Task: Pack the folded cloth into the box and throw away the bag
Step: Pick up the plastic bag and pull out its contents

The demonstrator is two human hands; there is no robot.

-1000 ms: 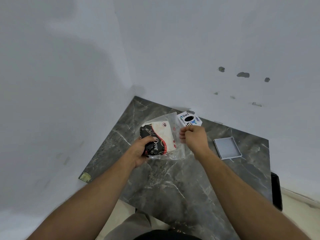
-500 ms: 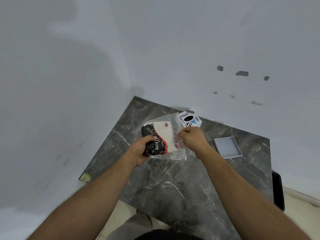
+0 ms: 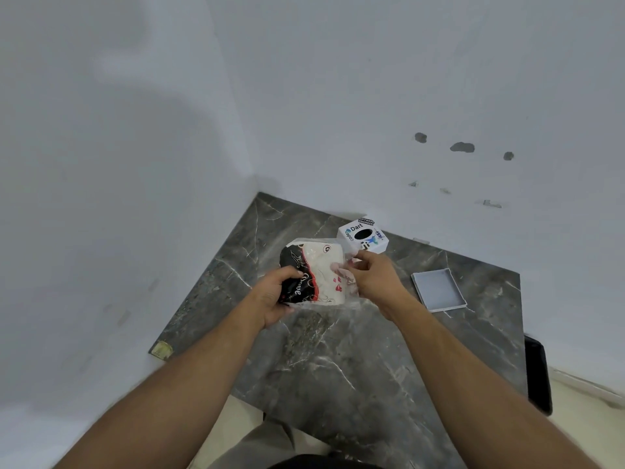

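A folded cloth (image 3: 321,269), cream and black with red marks, sits inside a clear plastic bag (image 3: 348,296) held above the dark marble table (image 3: 338,367). My left hand (image 3: 274,296) grips the bag's left end, around the black part of the cloth. My right hand (image 3: 372,275) pinches the bag's right edge, fingers reaching into its opening. A shallow white box (image 3: 438,289) lies open on the table to the right of my right hand.
A white cube (image 3: 363,235) with printed stickers and a dark round hole on top stands behind the bag near the wall. White walls close the table's left and back. A black object (image 3: 537,374) sits by the table's right edge.
My right hand has moved left along the bag's edge and reached into its opening. The bag and cloth have lifted slightly. My left hand keeps its grip.
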